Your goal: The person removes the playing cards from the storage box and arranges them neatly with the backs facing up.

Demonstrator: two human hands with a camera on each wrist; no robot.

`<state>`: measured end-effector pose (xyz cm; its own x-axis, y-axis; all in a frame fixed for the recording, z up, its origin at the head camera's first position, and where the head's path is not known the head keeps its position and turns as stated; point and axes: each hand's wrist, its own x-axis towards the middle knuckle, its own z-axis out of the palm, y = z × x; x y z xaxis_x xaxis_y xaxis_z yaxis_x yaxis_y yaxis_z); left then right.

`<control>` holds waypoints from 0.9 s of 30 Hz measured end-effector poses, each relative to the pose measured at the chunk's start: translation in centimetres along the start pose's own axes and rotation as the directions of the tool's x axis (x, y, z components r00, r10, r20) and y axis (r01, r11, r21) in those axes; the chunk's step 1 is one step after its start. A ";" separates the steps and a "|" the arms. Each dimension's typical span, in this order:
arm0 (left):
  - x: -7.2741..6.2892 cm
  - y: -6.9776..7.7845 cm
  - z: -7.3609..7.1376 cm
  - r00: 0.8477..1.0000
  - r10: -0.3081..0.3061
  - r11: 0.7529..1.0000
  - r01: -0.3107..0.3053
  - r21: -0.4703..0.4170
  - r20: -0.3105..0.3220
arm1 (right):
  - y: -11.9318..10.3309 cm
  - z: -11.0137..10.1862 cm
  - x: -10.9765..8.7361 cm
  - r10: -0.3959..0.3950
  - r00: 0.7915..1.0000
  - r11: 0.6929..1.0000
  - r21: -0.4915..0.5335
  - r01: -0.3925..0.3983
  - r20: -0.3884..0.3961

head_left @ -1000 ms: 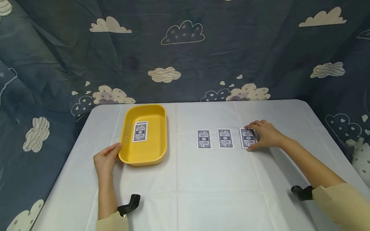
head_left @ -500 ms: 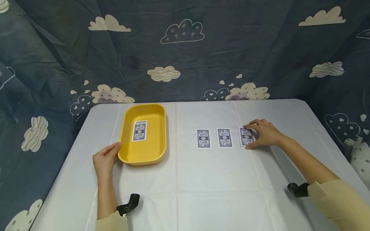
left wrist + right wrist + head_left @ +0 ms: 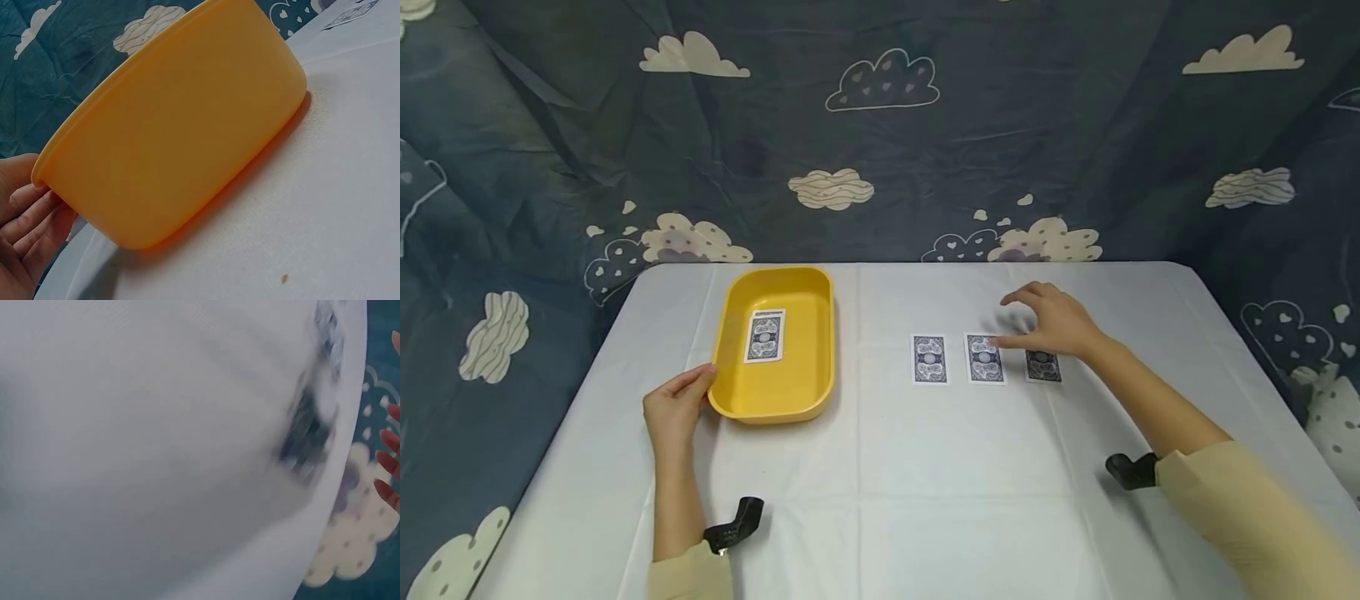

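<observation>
My left hand [image 3: 676, 417] pinches the left rim of a yellow plastic tray [image 3: 775, 396], thumb on top and fingers beneath, as the left wrist view shows up close. Inside the tray lie face-down playing cards [image 3: 764, 337], slightly fanned at the top. On the right, my right hand [image 3: 1056, 323] hovers with spread fingers and nothing in them. Its thumb overlaps the middle playing card [image 3: 985, 367], and the hand covers the upper part of the right playing card [image 3: 1043, 369]. The left playing card [image 3: 930, 362] is in full view. In the right wrist view a card [image 3: 306, 437] is blurred.
A white cloth covers the table [image 3: 955, 500]. Behind its far edge hangs a dark curtain [image 3: 760, 125] with cloud prints. Black wrist cameras [image 3: 736, 527] stick out from both sleeves.
My right hand has let go of the right card, lifted and moved left toward the middle card. My left hand still holds the tray rim, and the tray stays in place.
</observation>
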<state>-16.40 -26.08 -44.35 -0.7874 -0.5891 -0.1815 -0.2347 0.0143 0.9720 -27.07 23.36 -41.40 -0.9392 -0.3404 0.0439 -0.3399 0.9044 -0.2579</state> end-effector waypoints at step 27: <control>1.3 0.1 -0.4 0.999 0.023 0.998 -0.025 0.050 0.044 | -25.1 5.1 12.5 -0.411 0.911 0.911 0.054 0.409 0.027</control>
<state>-17.21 -27.17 -44.45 -0.8169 -0.5525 -0.1656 -0.2431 0.0695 0.9675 -30.02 -4.95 -39.33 -0.7149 -0.6890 0.1196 -0.6913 0.6705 -0.2693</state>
